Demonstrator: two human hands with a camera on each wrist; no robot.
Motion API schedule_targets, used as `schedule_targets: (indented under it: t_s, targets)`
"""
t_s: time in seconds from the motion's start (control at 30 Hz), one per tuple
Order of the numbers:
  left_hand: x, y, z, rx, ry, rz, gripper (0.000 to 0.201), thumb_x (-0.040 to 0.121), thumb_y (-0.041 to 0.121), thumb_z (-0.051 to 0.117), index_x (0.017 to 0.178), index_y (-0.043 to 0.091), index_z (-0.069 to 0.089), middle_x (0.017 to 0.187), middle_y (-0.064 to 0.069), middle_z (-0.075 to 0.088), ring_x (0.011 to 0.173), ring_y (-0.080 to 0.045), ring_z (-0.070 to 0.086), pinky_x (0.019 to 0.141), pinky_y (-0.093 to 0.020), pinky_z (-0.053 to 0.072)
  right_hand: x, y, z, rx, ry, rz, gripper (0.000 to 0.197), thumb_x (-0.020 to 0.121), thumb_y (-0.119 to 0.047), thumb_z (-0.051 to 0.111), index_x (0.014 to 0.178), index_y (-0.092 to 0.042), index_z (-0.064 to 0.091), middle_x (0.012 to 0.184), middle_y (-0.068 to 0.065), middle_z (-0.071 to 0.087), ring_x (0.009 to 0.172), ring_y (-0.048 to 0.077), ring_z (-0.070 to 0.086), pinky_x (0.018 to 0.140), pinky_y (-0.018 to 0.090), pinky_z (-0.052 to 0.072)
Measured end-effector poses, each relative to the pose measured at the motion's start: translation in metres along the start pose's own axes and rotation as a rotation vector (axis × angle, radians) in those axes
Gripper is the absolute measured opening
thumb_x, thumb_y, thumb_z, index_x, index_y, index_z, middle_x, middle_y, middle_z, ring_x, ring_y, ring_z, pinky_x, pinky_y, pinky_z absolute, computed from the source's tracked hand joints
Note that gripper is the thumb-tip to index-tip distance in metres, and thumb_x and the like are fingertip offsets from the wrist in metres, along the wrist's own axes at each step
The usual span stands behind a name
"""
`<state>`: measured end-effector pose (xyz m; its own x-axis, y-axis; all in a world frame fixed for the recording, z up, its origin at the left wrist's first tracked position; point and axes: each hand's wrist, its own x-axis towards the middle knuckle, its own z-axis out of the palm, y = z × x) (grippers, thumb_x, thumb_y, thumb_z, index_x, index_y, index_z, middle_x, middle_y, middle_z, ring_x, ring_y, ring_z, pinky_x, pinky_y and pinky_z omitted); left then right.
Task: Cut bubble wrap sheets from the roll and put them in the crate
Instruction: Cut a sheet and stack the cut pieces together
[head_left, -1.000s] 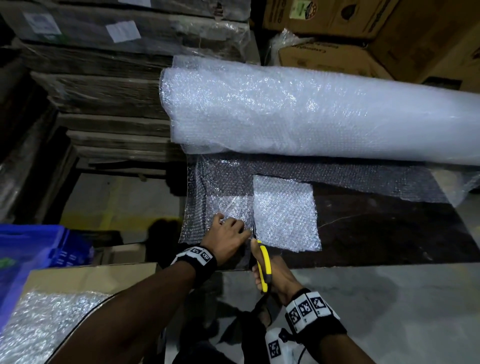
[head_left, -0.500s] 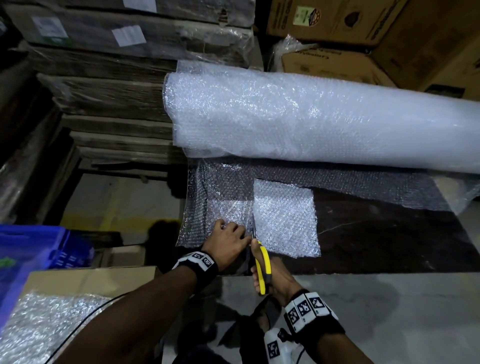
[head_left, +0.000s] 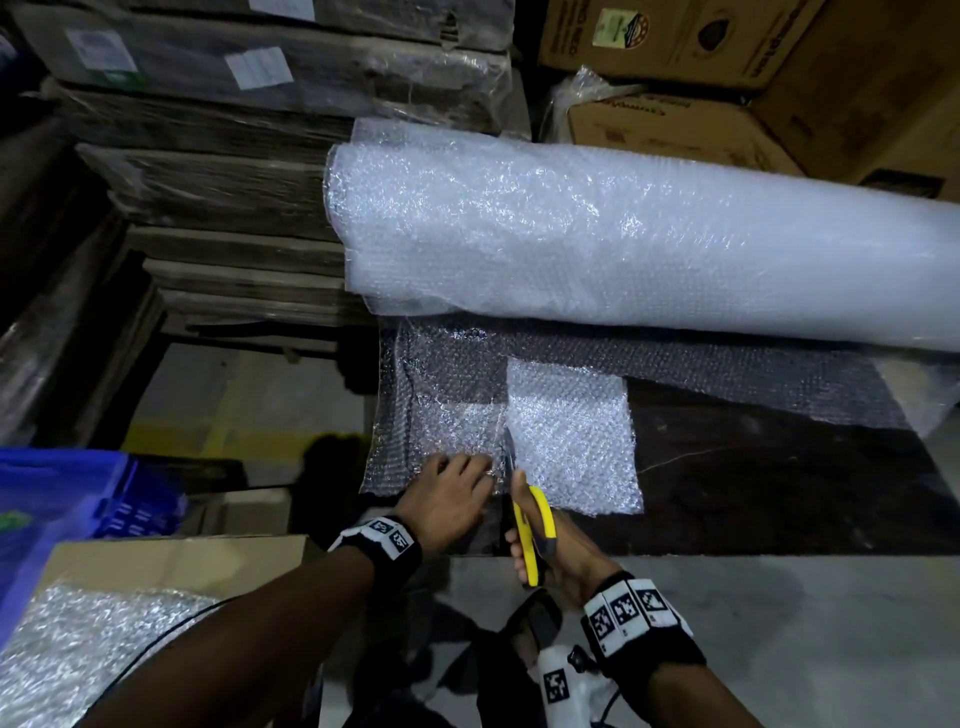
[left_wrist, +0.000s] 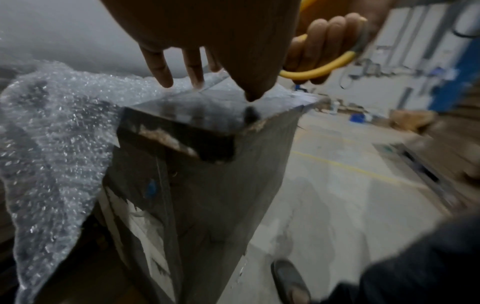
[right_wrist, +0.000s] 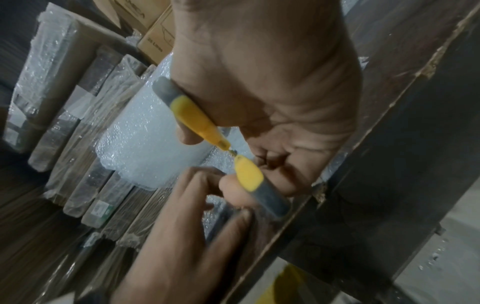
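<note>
Bubble wrap (head_left: 447, 415) under left hand (head_left: 447, 501), beside scissors (head_left: 530, 525)

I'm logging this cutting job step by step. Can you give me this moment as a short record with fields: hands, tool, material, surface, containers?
left hand: left hand presses the loose sheet flat, fingers straight
right hand: right hand grips the scissors
tool: yellow handles, blades in the sheet beside the left fingers
material: bubble wrap roll lies across the table's far side
surface: dark table
containers: blue crate at left; cardboard box holding bubble wrap
</note>
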<state>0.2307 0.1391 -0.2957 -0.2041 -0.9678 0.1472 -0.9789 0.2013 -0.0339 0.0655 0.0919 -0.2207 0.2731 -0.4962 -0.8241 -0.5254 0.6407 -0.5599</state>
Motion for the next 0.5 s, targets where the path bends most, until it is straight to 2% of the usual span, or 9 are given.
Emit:
schedule_targets:
  t_s: [0.07, 0.1, 0.2, 0.3, 0.37, 0.5]
  targets:
    - [-0.006, -0.001, 0.0, 0.009, -0.048, 0.085, 0.044, 0.085, 0.047, 0.046, 0.112, 0.016, 0.062, 0.127, -0.008, 0.059, 0.103, -0.027, 0.059, 0.081, -0.043, 0.048, 0.001, -0.002, -0.002, -0.022, -0.013, 0.03, 0.083, 0.07, -0.087, 0.046, 0.077, -0.005, 0.056, 0.053, 0.004, 0.052, 0.043, 0.018, 0.051, 0.047, 0.024, 0.045]
    - [-0.009, -0.001, 0.0, 0.02, -0.075, 0.132, 0.048, 0.086, 0.05, 0.045, 0.116, 0.017, 0.061, 0.13, -0.008, 0.057, 0.106, -0.027, 0.059, 0.083, -0.045, 0.049, 0.001, -0.003, -0.003, -0.028, -0.016, 0.044, 0.087, 0.065, -0.09, 0.046, 0.078, -0.005, 0.057, 0.053, 0.004, 0.052, 0.042, 0.018, 0.051, 0.047, 0.024, 0.046]
    - [-0.013, 0.001, -0.002, 0.033, -0.079, 0.245, 0.05, 0.084, 0.056, 0.056, 0.118, 0.02, 0.057, 0.136, -0.007, 0.052, 0.107, -0.029, 0.058, 0.086, -0.052, 0.049, 0.003, -0.004, -0.003, -0.035, -0.023, 0.038, 0.086, 0.06, -0.091, 0.047, 0.077, -0.007, 0.057, 0.054, 0.003, 0.053, 0.043, 0.017, 0.051, 0.048, 0.023, 0.046]
    - [-0.013, 0.005, -0.006, 0.019, -0.027, 0.258, 0.055, 0.08, 0.057, 0.067, 0.12, 0.023, 0.053, 0.139, -0.006, 0.043, 0.103, -0.029, 0.058, 0.082, -0.057, 0.051, -0.001, -0.005, -0.005, -0.025, -0.033, 0.023, 0.081, 0.066, -0.089, 0.046, 0.076, -0.009, 0.056, 0.056, 0.002, 0.053, 0.045, 0.016, 0.051, 0.051, 0.023, 0.047]
    - [-0.013, 0.007, -0.005, 0.011, -0.007, 0.249, 0.056, 0.078, 0.058, 0.07, 0.121, 0.024, 0.057, 0.14, -0.006, 0.037, 0.102, -0.029, 0.058, 0.08, -0.059, 0.052, -0.001, -0.004, -0.005, -0.034, -0.028, 0.015, 0.08, 0.071, -0.088, 0.045, 0.076, -0.009, 0.056, 0.057, 0.003, 0.054, 0.046, 0.016, 0.052, 0.052, 0.023, 0.048]
    - [-0.014, 0.007, -0.001, 0.008, 0.017, 0.235, 0.061, 0.077, 0.06, 0.071, 0.123, 0.025, 0.053, 0.133, -0.005, 0.039, 0.102, -0.029, 0.057, 0.076, -0.059, 0.052, 0.0, -0.002, -0.002, -0.063, -0.017, 0.012, 0.082, 0.068, -0.089, 0.048, 0.074, -0.008, 0.057, 0.056, 0.003, 0.055, 0.046, 0.017, 0.054, 0.052, 0.023, 0.049]
